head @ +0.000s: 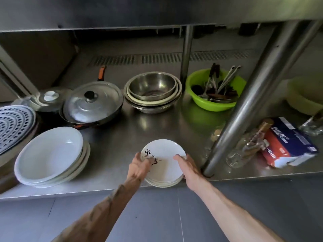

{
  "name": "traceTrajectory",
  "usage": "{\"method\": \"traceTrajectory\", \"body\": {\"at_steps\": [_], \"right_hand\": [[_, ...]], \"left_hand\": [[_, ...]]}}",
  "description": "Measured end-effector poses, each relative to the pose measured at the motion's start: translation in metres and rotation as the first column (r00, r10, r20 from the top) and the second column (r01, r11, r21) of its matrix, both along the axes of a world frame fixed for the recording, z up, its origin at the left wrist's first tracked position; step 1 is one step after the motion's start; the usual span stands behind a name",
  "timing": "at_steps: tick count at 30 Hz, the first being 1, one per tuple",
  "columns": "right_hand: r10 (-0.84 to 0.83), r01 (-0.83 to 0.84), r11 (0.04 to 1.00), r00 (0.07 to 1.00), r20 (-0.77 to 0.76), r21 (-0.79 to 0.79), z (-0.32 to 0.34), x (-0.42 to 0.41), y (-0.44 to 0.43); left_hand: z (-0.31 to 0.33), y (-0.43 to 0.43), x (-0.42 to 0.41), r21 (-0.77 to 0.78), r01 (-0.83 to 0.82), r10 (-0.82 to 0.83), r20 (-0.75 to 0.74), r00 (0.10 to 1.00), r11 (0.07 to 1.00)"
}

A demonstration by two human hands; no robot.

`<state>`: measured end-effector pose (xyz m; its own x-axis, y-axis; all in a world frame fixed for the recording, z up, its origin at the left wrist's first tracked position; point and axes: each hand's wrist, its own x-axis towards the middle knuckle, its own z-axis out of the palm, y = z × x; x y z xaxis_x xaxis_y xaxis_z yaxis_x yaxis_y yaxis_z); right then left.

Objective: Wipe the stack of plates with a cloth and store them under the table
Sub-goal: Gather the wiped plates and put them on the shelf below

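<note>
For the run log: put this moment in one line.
plate stack: on under-table shelf, front edge; left hand: holds left rim; right hand: holds right rim

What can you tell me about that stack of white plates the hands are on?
The stack of plates is a few shallow, round, glossy white dishes, ceramic by the look, nested flat. The top one bears black brush writing near its left rim. It sits at the front edge of the steel shelf, slightly overhanging it. The left hand holds its left side, the right hand its right.
</note>
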<state>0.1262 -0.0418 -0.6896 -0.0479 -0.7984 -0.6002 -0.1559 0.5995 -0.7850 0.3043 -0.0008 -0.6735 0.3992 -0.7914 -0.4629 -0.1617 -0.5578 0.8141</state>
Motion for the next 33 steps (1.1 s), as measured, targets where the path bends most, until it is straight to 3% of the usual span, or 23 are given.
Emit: {"method": "traceTrajectory", "body": {"at_steps": [7,16,33], "right_hand": [[-0.001,0.001,0.999,1.0,0.019,-0.048,-0.016,0.019,-0.034],[-0.026,0.025,0.998,1.0,-0.012,-0.064,-0.023,0.031,-0.047],[0.091,-0.1,0.99,0.992,-0.09,-0.102,-0.024,0.027,-0.059]], "left_hand": [[-0.026,-0.031,0.01,-0.03,-0.055,0.054,-0.031,0.998,0.998],[-0.035,-0.038,0.016,-0.005,-0.013,0.013,0.019,1.0,1.0],[-0.04,-0.046,0.023,-0.005,0.084,-0.083,0.11,0.99,0.996]]}}
